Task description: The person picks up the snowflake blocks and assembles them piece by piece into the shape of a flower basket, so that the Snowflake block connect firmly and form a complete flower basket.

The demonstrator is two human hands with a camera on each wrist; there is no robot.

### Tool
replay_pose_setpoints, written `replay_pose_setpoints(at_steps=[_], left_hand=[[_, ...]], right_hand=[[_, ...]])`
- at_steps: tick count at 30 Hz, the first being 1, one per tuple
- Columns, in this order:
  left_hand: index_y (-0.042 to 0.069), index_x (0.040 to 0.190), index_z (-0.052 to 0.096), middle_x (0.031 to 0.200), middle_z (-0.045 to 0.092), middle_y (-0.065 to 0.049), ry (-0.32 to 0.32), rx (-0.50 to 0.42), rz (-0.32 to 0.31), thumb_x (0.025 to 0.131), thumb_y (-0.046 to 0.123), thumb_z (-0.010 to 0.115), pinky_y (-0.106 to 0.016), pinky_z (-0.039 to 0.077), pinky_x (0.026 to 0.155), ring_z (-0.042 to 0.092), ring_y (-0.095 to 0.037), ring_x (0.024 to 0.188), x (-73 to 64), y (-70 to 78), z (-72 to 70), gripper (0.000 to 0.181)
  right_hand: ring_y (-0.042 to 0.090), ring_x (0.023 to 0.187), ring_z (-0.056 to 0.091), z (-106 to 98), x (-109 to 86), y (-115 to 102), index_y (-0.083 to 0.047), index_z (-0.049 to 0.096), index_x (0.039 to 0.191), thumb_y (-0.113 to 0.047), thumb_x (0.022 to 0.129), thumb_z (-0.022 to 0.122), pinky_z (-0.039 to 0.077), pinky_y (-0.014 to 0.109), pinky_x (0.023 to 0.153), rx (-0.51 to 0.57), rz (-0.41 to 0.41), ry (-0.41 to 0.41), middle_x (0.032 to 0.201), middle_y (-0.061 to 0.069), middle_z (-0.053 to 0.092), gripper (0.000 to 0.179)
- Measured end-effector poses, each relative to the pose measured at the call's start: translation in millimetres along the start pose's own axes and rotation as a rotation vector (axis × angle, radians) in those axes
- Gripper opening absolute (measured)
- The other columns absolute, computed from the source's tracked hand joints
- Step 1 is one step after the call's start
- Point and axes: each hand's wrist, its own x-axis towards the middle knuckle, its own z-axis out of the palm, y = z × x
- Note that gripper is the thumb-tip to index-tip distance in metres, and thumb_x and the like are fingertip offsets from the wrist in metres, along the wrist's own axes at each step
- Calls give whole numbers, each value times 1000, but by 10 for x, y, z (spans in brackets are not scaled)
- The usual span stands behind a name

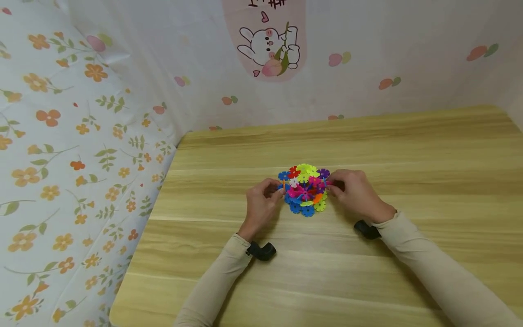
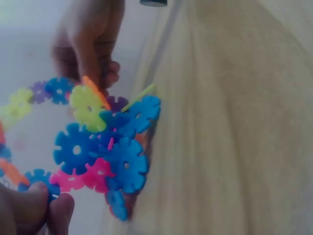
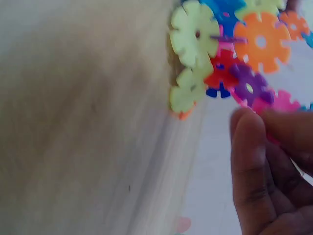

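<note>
Several notched plastic snowflake discs, in blue, pink, yellow, orange, red and purple, are joined into a rounded cluster (image 1: 304, 193) on the table between the hands. On the left side of the cluster, the left hand (image 1: 260, 203) pinches a blue disc (image 2: 41, 180) between thumb and finger. Across from it, the right hand (image 1: 354, 193) pinches the edge at a pink disc (image 3: 283, 103). Blue discs (image 2: 126, 165) line the lower left of the cluster, and yellow ones (image 3: 194, 36) show low on its right. Fingertips cover parts of the pinched discs.
The cluster is near the middle of a wood-grain table (image 1: 408, 159). A white cloth with a rabbit print (image 1: 269, 47) hangs behind the far edge, and a flowered cloth (image 1: 73, 181) hangs at left. Black wrist cameras (image 1: 261, 250) sit below both hands.
</note>
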Motion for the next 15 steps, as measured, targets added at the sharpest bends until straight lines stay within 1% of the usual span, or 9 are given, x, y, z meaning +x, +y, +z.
replay_pose_setpoints(at_steps=[3,5,9,12,15], left_hand=[[2,93,65,84,67,-6,-11,-64,-22,84,6,69,-25,53,65,64,-12,72,4,-18,-26,11],[0,95,65,87,67,-6,-12,-100,-10,84,6,68,-26,53,67,65,-12,76,13,-28,-40,12],[-9,94,62,88,66,-16,-15,-133,7,83,-3,66,-34,54,69,66,-24,79,27,164,-83,13],[-13,94,61,87,65,-23,-17,-140,-2,82,-9,64,-42,54,70,65,-33,79,25,321,-103,12],[-12,94,61,87,65,-23,-18,-134,-2,83,-9,64,-42,54,70,65,-33,78,22,330,-94,12]], right_hand=[[12,67,56,-26,-18,24,-6,68,81,1,79,71,48,31,58,37,58,-39,76,1,65,7],[12,67,57,-38,-30,31,-5,69,83,-1,81,71,49,30,58,60,86,-59,75,1,65,5],[12,66,56,-36,-53,40,-3,69,85,-3,83,69,49,28,58,82,124,-77,75,0,65,2],[13,67,56,-19,-64,41,-3,69,86,-2,84,67,48,29,58,89,135,-84,75,1,65,3],[12,65,56,-10,-77,26,-3,68,87,-2,82,69,48,30,57,72,136,-61,74,2,64,5]])
